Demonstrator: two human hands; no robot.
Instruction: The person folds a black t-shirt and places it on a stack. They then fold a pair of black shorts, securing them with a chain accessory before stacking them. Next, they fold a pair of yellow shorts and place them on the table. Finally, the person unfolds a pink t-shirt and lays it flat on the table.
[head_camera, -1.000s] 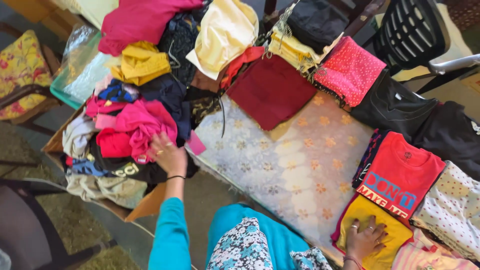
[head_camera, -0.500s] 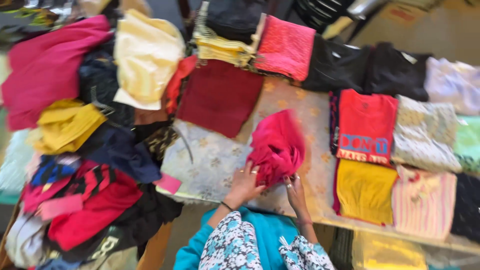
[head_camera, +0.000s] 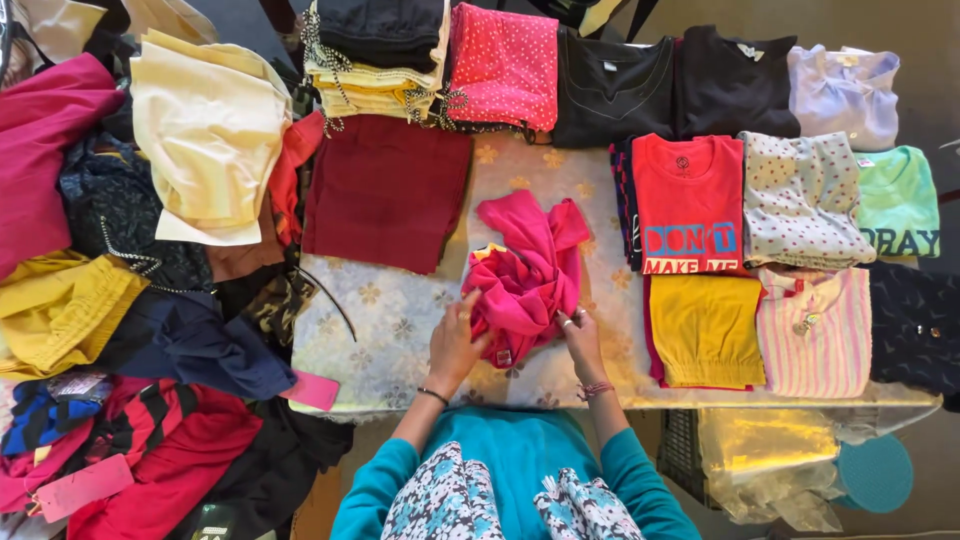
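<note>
Both hands now meet on one crumpled pink garment (head_camera: 528, 275) in the middle of the table (head_camera: 400, 310), where a second ago they were well apart: the left hand (head_camera: 455, 345) was then reaching into the loose heap of clothes (head_camera: 130, 330) on the left, and the right hand (head_camera: 582, 340) lay on the folded yellow top (head_camera: 705, 328) near the front edge. Half a second ago the garment was already between the hands, bunched and lifted; now it rests on the pale flowered tablecloth, just beside the dark red cloth (head_camera: 385, 190) and the red printed shirt (head_camera: 688, 205). The left hand is curled, its fingers pinching the garment's lower left edge; the right hand pinches the lower right edge with thumb and fingertips, a ring showing on one finger. The garment is unfolded, its sleeves twisted together, with a small tag showing near the bottom. So one piece has left the untidy heap and come to the open patch of table, while rows of folded clothes lie on the right and along the back. Judging from this, the garment is at the start of being spread out, not yet flattened.
</note>
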